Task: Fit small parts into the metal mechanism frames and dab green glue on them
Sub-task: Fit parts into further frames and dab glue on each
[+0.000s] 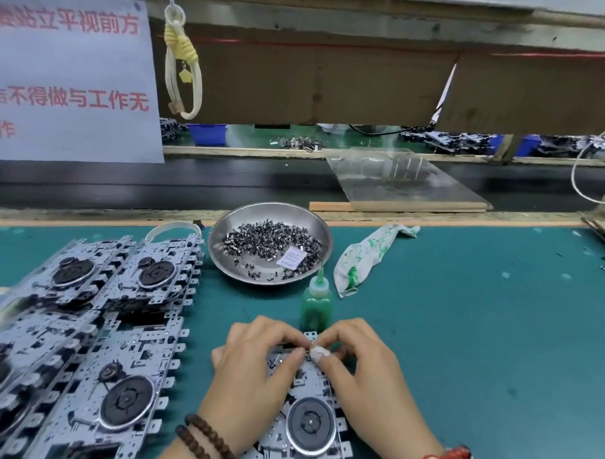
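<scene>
A person's two hands meet over a metal frame (302, 411) lying on a teal work mat (469, 326) at the 6 o'clock edge of the view. The left hand (251, 375) and the right hand (361, 368) both have their fingers curled, fingertips drawn together at the frame's far end, where they seem to pinch something too small to make out. A white wrap (320, 353) covers one right fingertip. The frame's round black wheel (310, 425) shows between the wrists. A dark beaded bracelet (205, 445) circles the left wrist, and a red one (449, 457) the right.

Just beyond the hands, at 12 o'clock from them, stands a small glue bottle (315, 304) filled with green liquid, nozzle up. Behind it sits a round steel dish (222, 246) holding a heap of small dark parts (270, 240) and a white paper packet (291, 257). At 2 o'clock from the hands lies a white rag (363, 254) stained green.

At 9 o'clock, more frames (92, 346) of the same kind lie in overlapping rows across the mat. A white notice (66, 79) with red Chinese characters hangs at 11 o'clock, beside a loop of pale cord (182, 68). A clear plastic sheet (402, 181) leans at 1 o'clock, and blue bins (207, 133) show on the bench beyond.
</scene>
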Tool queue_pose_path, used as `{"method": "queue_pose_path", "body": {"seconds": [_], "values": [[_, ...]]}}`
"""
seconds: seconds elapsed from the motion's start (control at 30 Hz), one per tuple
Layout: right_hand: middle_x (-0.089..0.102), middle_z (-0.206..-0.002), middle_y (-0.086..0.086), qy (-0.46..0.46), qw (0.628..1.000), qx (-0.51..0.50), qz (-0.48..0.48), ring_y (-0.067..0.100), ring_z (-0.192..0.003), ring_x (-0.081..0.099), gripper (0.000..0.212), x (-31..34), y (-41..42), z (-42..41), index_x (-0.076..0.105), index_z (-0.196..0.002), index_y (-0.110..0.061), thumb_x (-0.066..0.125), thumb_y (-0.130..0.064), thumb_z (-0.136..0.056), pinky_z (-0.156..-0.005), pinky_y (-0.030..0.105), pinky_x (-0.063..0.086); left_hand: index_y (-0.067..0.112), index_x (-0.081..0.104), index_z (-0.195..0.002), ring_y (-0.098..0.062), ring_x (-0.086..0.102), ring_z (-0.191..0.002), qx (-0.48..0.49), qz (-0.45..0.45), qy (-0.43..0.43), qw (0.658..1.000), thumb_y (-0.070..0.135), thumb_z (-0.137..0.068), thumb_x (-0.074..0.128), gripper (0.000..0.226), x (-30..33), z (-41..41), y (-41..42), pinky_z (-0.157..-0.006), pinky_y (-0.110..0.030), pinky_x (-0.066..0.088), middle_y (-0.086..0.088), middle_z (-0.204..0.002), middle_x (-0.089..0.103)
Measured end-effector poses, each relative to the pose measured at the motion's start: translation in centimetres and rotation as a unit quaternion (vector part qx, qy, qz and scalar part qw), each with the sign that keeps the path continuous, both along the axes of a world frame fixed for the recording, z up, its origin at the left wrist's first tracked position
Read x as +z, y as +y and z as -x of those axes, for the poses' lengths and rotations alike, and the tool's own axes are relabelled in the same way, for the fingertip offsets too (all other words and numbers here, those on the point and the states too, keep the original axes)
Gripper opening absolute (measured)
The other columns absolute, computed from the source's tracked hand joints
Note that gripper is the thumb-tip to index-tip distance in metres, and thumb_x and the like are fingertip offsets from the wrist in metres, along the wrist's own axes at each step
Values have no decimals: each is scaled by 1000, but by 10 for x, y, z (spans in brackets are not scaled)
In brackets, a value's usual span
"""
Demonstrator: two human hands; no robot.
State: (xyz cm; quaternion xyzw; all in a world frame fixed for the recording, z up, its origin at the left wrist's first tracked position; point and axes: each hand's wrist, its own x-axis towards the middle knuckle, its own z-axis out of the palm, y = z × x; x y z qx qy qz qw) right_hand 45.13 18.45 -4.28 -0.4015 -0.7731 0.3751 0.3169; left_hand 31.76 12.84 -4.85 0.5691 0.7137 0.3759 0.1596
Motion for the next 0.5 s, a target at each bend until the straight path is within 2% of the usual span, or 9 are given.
{"method": "queue_pose_path", "body": {"seconds": [0.13, 0.27, 0.4, 0.5], "values": [[52, -84, -12, 1, 1000, -14, 16, -9, -71, 49, 25, -2, -2, 0, 54, -71, -31, 62, -14, -87, -66, 6, 36, 44, 54, -73, 3, 38, -97, 8, -4, -16, 1000, 35, -86, 58, 17, 3, -1, 0, -86, -28, 25, 23, -90, 55], [55, -84, -10, -8, 1000, -23, 17, -8, -64, 50, 22, -1, -3, -1, 54, -71, -30, 63, -17, -87, -61, 7, 36, 44, 51, -71, -1, 37, -96, 18, 5, -14, 1000, 35, -86, 57, 19, 4, -2, 0, -82, -27, 21, 22, -90, 53], [62, -89, 0, -25, 999, -35, 9, -5, -61, 52, 20, 1, -3, 2, 55, -72, -27, 62, -18, -88, -57, 7, 37, 44, 51, -70, -3, 37, -98, 16, 10, -15, 1000, 36, -87, 56, 19, 2, -1, 0, -83, -30, 21, 22, -89, 51], [63, -86, 0, -13, 998, -58, 10, -2, -64, 54, 16, -1, -7, 4, 57, -74, -23, 62, -16, -88, -57, 7, 37, 44, 51, -68, -3, 36, -96, 15, 10, -22, 1000, 37, -87, 56, 21, 2, -1, 0, -79, -29, 17, 20, -86, 49]]}}
